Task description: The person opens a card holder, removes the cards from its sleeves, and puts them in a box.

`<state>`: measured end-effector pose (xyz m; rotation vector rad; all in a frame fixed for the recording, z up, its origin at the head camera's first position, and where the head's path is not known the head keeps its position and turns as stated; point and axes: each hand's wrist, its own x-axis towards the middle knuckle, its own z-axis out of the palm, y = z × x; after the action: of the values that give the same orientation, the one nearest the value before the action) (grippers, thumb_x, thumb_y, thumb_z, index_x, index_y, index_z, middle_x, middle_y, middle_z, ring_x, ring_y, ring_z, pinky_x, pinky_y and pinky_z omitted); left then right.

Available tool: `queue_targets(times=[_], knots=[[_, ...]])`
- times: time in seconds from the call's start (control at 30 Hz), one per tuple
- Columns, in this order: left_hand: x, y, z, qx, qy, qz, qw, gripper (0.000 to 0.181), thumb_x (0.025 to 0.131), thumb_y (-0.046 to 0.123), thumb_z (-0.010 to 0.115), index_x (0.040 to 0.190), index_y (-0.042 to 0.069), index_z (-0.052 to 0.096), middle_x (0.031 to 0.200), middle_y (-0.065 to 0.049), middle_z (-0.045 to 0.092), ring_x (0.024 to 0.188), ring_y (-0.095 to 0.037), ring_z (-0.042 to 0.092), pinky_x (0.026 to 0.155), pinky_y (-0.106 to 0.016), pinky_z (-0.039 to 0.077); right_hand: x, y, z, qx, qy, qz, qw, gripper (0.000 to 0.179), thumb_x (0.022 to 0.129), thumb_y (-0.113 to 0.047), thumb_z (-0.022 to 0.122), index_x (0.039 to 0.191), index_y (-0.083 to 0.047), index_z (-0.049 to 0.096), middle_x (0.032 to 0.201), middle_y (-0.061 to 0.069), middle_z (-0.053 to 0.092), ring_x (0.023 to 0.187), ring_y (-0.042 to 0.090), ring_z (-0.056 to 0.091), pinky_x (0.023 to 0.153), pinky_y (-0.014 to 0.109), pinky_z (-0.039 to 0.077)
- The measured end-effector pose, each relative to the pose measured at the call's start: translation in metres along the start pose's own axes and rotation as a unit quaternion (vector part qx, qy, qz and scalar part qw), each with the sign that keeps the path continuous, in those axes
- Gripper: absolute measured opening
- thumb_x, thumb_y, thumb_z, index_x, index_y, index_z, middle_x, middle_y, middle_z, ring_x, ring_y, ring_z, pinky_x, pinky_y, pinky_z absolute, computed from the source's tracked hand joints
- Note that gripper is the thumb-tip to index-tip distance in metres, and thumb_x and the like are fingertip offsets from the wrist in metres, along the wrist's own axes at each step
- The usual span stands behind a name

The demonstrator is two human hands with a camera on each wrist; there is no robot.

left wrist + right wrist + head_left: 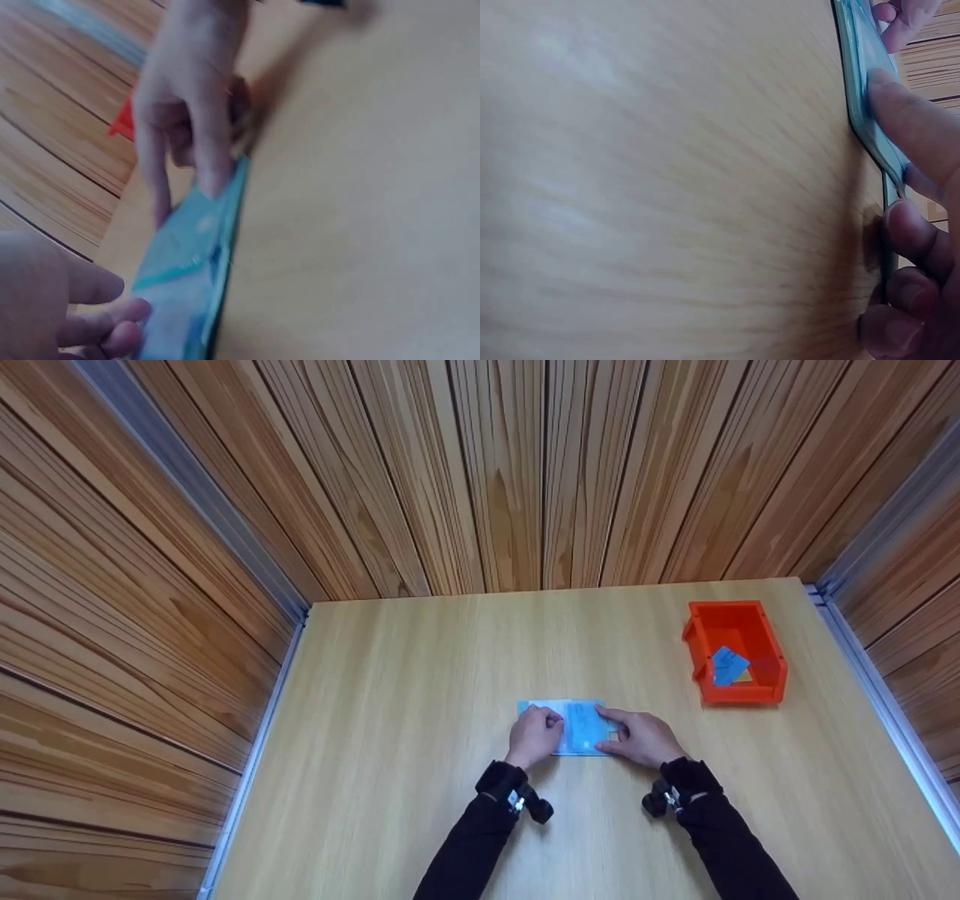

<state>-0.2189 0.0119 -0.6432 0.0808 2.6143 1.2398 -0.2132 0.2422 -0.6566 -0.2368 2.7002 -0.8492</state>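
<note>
A flat blue card holder (pixel 587 727) lies unfolded on the table, with a pale, clear-looking sleeve (pixel 176 311) on its left half. Over that left half my left hand (pixel 534 735) holds it with curled fingers, their tips at the sleeve. My right hand (pixel 643 737) grips the right half between thumb and index finger, near the outer edge. In the right wrist view the thumb (pixel 919 131) lies on the blue cover while the other fingers curl beside its edge. Whatever lies beneath my fingers is hidden. The left wrist view is blurred.
An orange-red open bin (pixel 739 622) stands at the back right of the wooden table (pixel 405 682). Inside it lie a blue card (pixel 727 665) and a small yellowish piece (pixel 744 676). Wood-panelled walls (pixel 495 495) enclose the back and sides.
</note>
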Motion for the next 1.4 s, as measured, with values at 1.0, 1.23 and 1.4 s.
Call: queue_targets(times=[1.0, 1.23, 1.4], knots=[[0.005, 0.017, 0.007, 0.009, 0.002, -0.079, 0.9969, 0.046, 0.095, 0.015, 0.057, 0.056, 0.021, 0.034, 0.053, 0.008, 0.029, 0.049, -0.012, 0.031, 0.054, -0.027, 0.026, -0.002, 0.003, 0.0, 0.013, 0.012, -0.021, 0.9996, 0.079, 0.084, -0.04, 0.086, 0.151, -0.018, 0.053, 0.072, -0.006, 0.035, 0.065, 0.015, 0.039, 0.063, 0.028, 0.026], [0.008, 0.024, 0.005, 0.048, -0.006, -0.087, 0.995, 0.045, 0.094, 0.02, 0.058, 0.056, 0.021, 0.035, 0.053, 0.007, 0.031, 0.051, -0.013, 0.035, 0.061, -0.029, 0.034, -0.002, 0.006, 0.001, 0.008, 0.019, -0.028, 0.9994, 0.079, 0.082, -0.041, 0.087, 0.15, -0.018, 0.054, 0.07, -0.007, 0.038, 0.064, 0.014, 0.04, 0.063, 0.027, 0.027], [0.012, 0.028, 0.004, 0.081, -0.004, -0.078, 0.9937, 0.043, 0.097, 0.024, 0.057, 0.059, 0.02, 0.036, 0.056, 0.006, 0.033, 0.056, -0.015, 0.039, 0.074, -0.032, 0.037, -0.001, 0.006, 0.001, 0.006, 0.019, -0.028, 0.9994, 0.081, 0.081, -0.044, 0.087, 0.151, -0.019, 0.053, 0.073, -0.006, 0.036, 0.066, 0.015, 0.038, 0.064, 0.029, 0.026]])
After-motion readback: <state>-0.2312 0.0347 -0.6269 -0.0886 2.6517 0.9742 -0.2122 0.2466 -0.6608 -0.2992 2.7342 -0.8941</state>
